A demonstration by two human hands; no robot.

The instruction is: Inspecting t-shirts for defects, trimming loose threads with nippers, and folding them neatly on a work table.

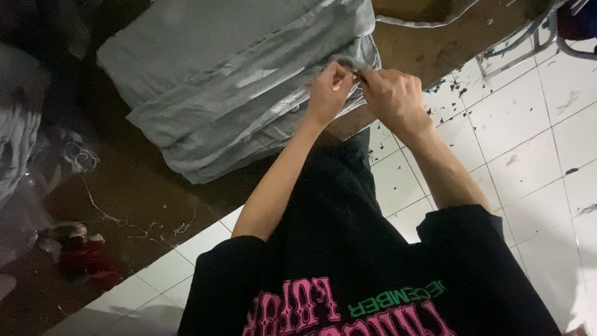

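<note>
Two surfaces meet: brown table (155,193), white tiled floor (528,124). Left hand (328,93) and right hand (392,96) pinch shut on the grey fabric stack (230,81) at its near corner.

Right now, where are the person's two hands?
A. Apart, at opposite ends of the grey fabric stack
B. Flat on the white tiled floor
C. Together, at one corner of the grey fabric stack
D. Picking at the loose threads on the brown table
C: the left hand and right hand meet, fingertips pinching together at the corner of the grey fabric stack on the brown table.
</note>
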